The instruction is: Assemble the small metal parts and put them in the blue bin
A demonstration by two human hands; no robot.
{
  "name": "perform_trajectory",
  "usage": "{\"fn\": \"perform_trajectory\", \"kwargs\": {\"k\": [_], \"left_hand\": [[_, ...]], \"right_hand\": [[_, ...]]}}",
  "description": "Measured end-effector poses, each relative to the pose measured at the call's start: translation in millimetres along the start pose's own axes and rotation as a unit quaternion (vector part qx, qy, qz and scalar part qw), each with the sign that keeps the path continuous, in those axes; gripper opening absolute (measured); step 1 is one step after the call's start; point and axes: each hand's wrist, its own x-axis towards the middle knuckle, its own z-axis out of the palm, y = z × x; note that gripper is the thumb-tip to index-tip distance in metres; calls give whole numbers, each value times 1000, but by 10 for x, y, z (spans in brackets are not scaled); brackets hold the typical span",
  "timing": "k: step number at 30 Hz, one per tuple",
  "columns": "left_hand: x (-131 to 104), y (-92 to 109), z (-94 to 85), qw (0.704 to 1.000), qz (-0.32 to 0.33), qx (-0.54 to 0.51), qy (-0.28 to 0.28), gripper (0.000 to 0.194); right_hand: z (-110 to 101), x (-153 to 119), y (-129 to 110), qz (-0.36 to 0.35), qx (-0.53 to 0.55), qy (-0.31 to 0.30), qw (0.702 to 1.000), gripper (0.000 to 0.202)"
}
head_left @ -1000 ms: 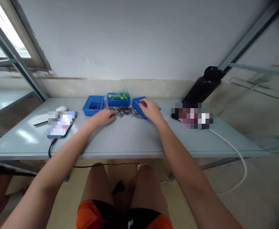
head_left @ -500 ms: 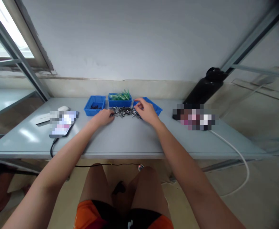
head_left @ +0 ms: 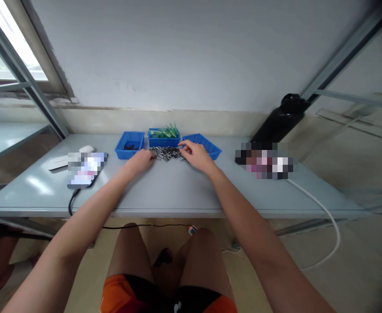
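Observation:
A heap of small, thin metal pieces (head_left: pixel 166 153), silver and dark, lies on the grey table; they are too small to name. At its left edge is my left hand (head_left: pixel 141 160), fingers curled in against the pieces; what they pinch, if anything, is hidden. My right hand (head_left: pixel 196 155) hovers over the heap's right end, thumb and forefinger apart and nothing visible between them. Partly behind that hand stands a blue tray (head_left: pixel 212 150), set at an angle. Another blue tray (head_left: pixel 121 153), left of the heap, holds small dark pieces (head_left: pixel 131 147).
Behind the heap, a blue tray (head_left: pixel 164 142) holds green, leaf-like pieces (head_left: pixel 166 131). A phone (head_left: pixel 88 169) with a black cable and a white case (head_left: pixel 87 149) lie on the left. A black bottle (head_left: pixel 277 121) and a blurred-out device with a white cable (head_left: pixel 266 163) are on the right.
My right hand has moved slightly left and lower, from beside the right tray to over the heap's end. My left hand has shifted slightly left, its fingers more tucked in.

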Motion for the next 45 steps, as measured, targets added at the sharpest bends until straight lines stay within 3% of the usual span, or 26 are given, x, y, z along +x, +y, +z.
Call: {"fn": "perform_trajectory", "kwargs": {"k": [6,15,24,45], "left_hand": [[-37,144,-111,999,38,7,18,21],[-49,307,-176,992,106,-48,51,20],[-46,326,-156,990,116,-60,52,22],[-76,356,-193,993,87,-60,50,24]], "right_hand": [[48,-3,8,-4,11,-13,1000,21],[120,-46,-183,-4,46,-133,990,20],[168,-36,-89,-18,49,-151,987,16],[143,-56,-147,-34,17,-148,988,25]]}}
